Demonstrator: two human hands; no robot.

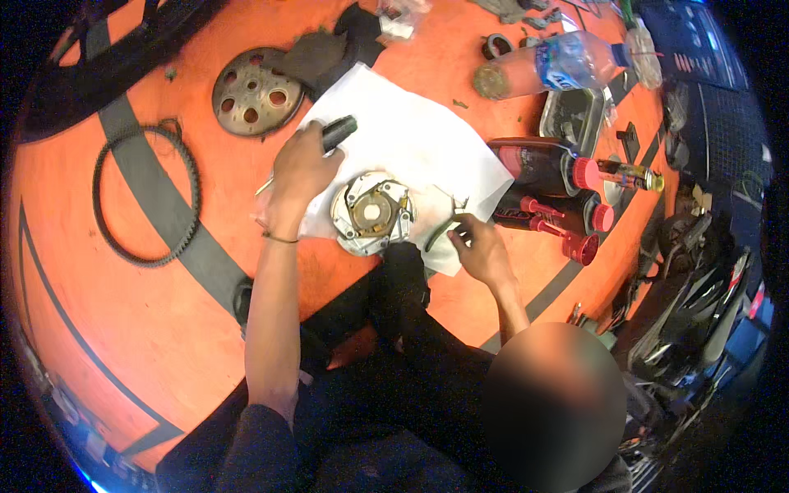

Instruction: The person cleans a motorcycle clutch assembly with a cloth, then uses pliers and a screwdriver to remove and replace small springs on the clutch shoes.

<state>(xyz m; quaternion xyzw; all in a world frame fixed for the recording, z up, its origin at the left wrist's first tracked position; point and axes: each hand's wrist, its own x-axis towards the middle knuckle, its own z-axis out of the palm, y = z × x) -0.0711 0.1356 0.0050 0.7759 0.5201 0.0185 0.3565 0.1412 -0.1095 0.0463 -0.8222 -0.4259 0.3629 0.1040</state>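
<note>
Beside the far left edge of a round metal clutch assembly (352,237), my left hand (301,168) is closed round a screwdriver by its dark handle (339,131). A thin shaft sticks out on the other side of that hand. The clutch assembly lies on a white sheet (394,111), its shoes and centre hub facing up. To its right, my right hand (483,249) pinches green-handled pliers (440,235) near the sheet's edge, jaws toward the far side. A dark shoe or foot (403,267) touches close to the assembly's near edge.
A perforated metal clutch bell (256,117) and a toothed drive belt (149,261) lie on the orange floor to the left. At right are dark bottles with red caps (585,173), a clear plastic bottle (567,66), a metal tray (573,119) and a motorbike (694,312). A blurred round patch covers the lower right.
</note>
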